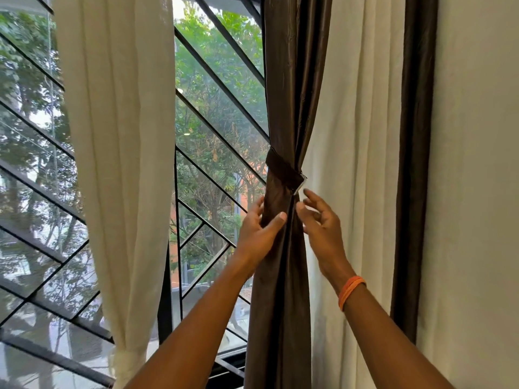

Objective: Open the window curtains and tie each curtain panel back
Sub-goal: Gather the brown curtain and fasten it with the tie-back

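Note:
A dark brown curtain panel [292, 80] hangs gathered at mid-height, cinched by a dark brown tieback band [283, 171] with a small metal fastener [300, 187] at its right end. My left hand [258, 234] grips the bunched brown fabric just below the band, thumb in front and fingers behind. My right hand [323, 220] hovers beside the fabric under the fastener, fingers spread, holding nothing. An orange band circles my right wrist. A cream curtain panel [120, 136] hangs at the left, pulled in and bunched low near the bottom edge.
The window [219, 122] has dark diagonal bars with trees outside. A cream sheer [362, 136] hangs right of the brown panel, then another dark brown strip [415, 164] and a plain wall [477, 192].

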A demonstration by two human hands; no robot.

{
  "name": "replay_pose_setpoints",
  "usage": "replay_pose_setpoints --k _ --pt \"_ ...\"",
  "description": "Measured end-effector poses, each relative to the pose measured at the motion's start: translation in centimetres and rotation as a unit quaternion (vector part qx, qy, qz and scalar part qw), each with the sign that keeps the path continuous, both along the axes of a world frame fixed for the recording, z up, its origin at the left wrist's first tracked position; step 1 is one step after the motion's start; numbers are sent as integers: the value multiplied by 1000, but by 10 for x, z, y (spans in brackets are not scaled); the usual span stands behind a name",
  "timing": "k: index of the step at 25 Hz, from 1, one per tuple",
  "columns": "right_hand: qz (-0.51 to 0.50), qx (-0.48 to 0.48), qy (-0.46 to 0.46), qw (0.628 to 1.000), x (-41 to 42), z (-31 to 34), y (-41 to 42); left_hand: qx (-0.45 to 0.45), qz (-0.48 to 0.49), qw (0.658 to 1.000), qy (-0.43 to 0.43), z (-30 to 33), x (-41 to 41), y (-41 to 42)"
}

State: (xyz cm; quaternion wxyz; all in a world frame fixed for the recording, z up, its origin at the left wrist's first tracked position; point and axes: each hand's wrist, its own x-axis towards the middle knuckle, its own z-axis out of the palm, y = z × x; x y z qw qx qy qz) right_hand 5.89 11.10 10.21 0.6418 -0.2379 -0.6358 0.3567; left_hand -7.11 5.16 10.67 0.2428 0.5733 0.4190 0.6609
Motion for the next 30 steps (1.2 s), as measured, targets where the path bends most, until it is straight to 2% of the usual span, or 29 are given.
replay_pose_setpoints --k 2,5,11,14,17,18,21,23,25,26,27,30 --pt "8 10 -28 1000 -9 -9 -1 -9 -19 1000 11 -18 0 12" --pt "-10 10 -59 998 -17 -22 -1 -27 49 998 34 -36 -5 18" --pt "-40 -70 -81 993 -2 -50 5 -67 138 986 65 -64 -36 16" --pt "-60 -88 -129 986 7 -68 2 -95 243 959 106 -87 -40 7" --pt "-97 -72 -125 985 13 -82 -5 -35 369 917 148 -101 -18 -7" --pt "-118 -57 -113 985 15 -82 -9 8 365 917 160 -100 -8 -10" --pt "-201 19 -79 976 22 -80 -21 102 259 939 202 -97 25 -10" --pt "-300 119 -85 943 33 -80 -24 137 201 946 215 -99 47 -5" --pt "-402 189 -99 890 47 -83 -20 132 155 959 199 -104 68 2" --pt "-436 177 -99 877 53 -85 -16 109 130 969 182 -106 76 7" --pt "-450 134 -88 879 60 -87 -11 78 108 976 172 -107 83 13" --pt "-385 16 -35 922 81 -91 13 5 95 976 197 -103 106 32"
